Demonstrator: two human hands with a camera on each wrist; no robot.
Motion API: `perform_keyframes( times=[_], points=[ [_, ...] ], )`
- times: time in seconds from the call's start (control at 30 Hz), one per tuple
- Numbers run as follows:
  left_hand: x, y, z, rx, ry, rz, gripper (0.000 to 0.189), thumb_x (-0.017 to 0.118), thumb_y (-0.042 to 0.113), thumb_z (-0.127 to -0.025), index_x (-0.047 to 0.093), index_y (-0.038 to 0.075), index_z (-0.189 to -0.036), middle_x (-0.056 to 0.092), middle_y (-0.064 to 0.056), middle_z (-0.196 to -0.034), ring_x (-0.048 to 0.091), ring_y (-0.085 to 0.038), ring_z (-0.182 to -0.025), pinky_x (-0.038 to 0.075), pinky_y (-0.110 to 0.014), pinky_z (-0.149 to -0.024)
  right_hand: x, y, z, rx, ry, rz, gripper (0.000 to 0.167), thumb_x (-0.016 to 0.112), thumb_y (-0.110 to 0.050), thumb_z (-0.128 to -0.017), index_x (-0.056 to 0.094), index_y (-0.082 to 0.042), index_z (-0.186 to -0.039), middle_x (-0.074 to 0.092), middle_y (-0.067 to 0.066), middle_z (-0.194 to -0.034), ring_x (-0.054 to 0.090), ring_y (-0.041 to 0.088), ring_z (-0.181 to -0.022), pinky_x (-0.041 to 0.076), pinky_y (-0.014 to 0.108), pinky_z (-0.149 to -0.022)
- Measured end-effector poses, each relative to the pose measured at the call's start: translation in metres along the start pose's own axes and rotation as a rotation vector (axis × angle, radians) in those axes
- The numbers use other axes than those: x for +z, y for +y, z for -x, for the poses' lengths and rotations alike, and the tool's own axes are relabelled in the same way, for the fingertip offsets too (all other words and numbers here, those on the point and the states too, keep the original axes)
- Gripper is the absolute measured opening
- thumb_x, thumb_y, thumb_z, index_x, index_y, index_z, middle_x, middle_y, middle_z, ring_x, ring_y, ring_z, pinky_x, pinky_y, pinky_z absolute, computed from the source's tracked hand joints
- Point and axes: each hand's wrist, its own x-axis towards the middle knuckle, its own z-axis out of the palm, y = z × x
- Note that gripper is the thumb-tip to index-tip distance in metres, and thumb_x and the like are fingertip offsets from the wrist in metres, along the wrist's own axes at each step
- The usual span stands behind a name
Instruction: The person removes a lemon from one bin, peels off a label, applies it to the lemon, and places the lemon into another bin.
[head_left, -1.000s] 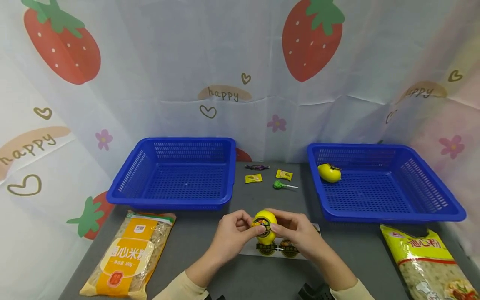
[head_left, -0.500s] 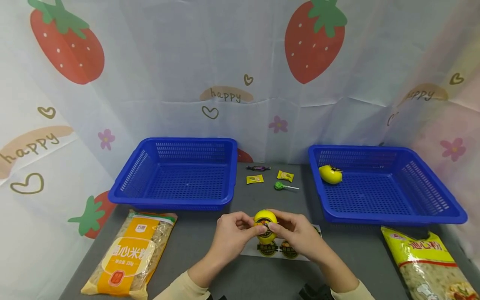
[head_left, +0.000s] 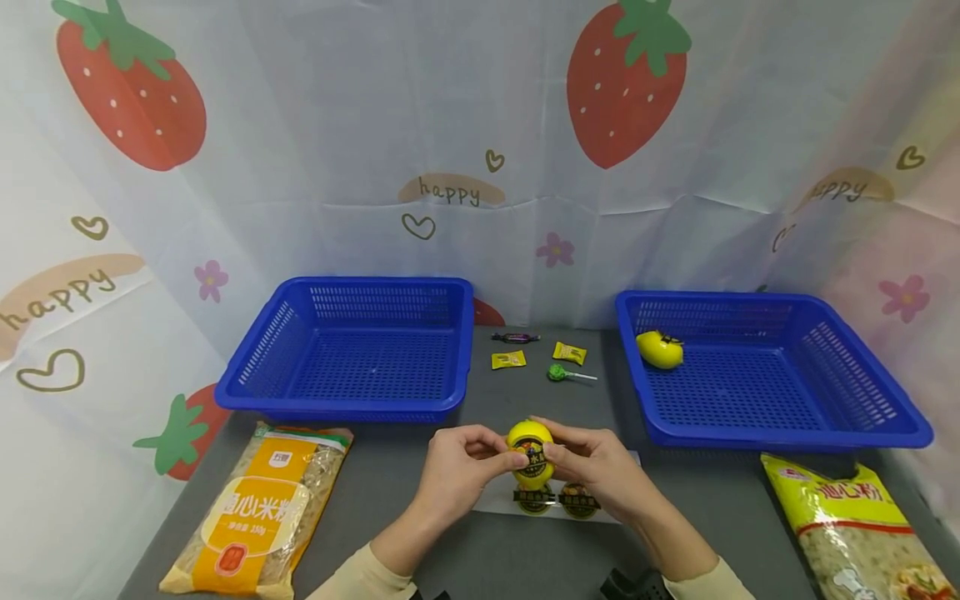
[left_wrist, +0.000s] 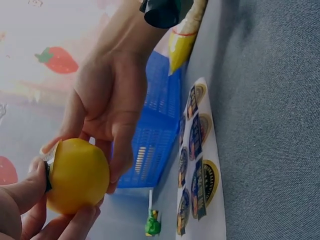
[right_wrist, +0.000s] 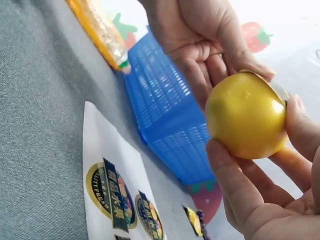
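Between both hands is a yellow lemon (head_left: 529, 430), raised over the table, with a round black and gold sticker (head_left: 534, 458) facing the head camera. My left hand (head_left: 459, 468) holds the fruit from the left, its thumb at the sticker's edge. From the other side my right hand (head_left: 603, 473) grips it, thumb on the sticker and fingers behind. The left wrist view shows the sticker's edge standing slightly off the lemon (left_wrist: 80, 175) near the thumb. Below lies a white sheet of similar stickers (head_left: 495, 500), partly hidden by the hands.
Two blue baskets stand behind, a left basket (head_left: 348, 404) and a right basket (head_left: 787, 429) with another lemon (head_left: 660, 350) inside. Between them lie wrapped candies (head_left: 508, 359) and a green lollipop (head_left: 557, 372). Pasta bags flank the table: an orange bag (head_left: 255, 508) and a yellow bag (head_left: 855, 517).
The thumbs have shifted slightly on the sticker, showing more of its face. Both hands stay around the lemon in nearly the same place; the head view moved a little.
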Motion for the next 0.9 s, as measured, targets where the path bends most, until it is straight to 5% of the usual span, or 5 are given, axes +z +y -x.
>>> perform_keyframes(
  times=[0.23,0.47,0.7,0.9],
  points=[
    [0.0006,0.0029,-0.0004,0.004,0.043,-0.025,0.023,0.087,0.032,-0.079,0.075,0.012,-0.080,0.077,-0.001,-0.081,0.074,-0.011,-0.077,0.057,-0.025,-0.066,0.0015,-0.0055,0.0004,-0.016,-0.035,0.030,0.055,0.052,-0.030,-0.107,0.041,-0.002,-0.153,0.051,0.026,-0.147,0.062,0.026,-0.124,0.055,0.039,-0.096],
    [0.0027,0.0067,-0.0004,0.004,0.043,-0.053,0.026,0.088,0.033,-0.077,0.075,0.011,-0.080,0.077,-0.001,-0.080,0.073,-0.011,-0.077,0.057,-0.026,-0.068,0.0034,-0.0093,0.0020,0.024,0.029,0.135,0.056,0.059,-0.034,-0.103,0.048,-0.005,-0.149,0.063,0.021,-0.134,0.070,0.025,-0.111,0.061,0.040,-0.077],
    [-0.0005,0.0066,-0.0018,0.020,0.033,-0.058,0.024,0.088,0.032,-0.078,0.076,0.010,-0.079,0.077,-0.002,-0.081,0.074,-0.011,-0.078,0.056,-0.025,-0.066,0.0025,-0.0067,0.0009,0.005,0.001,0.031,0.055,0.057,-0.029,-0.104,0.045,-0.001,-0.150,0.059,0.024,-0.138,0.068,0.025,-0.115,0.057,0.044,-0.092],
    [-0.0042,0.0028,-0.0047,-0.012,-0.013,0.052,0.021,0.089,0.024,-0.078,0.077,0.007,-0.082,0.078,-0.006,-0.085,0.074,-0.013,-0.083,0.056,-0.026,-0.070,0.0005,-0.0047,0.0022,-0.007,-0.027,-0.045,0.056,0.055,-0.026,-0.105,0.041,0.004,-0.151,0.055,0.027,-0.142,0.067,0.022,-0.117,0.056,0.039,-0.094]
  ],
)
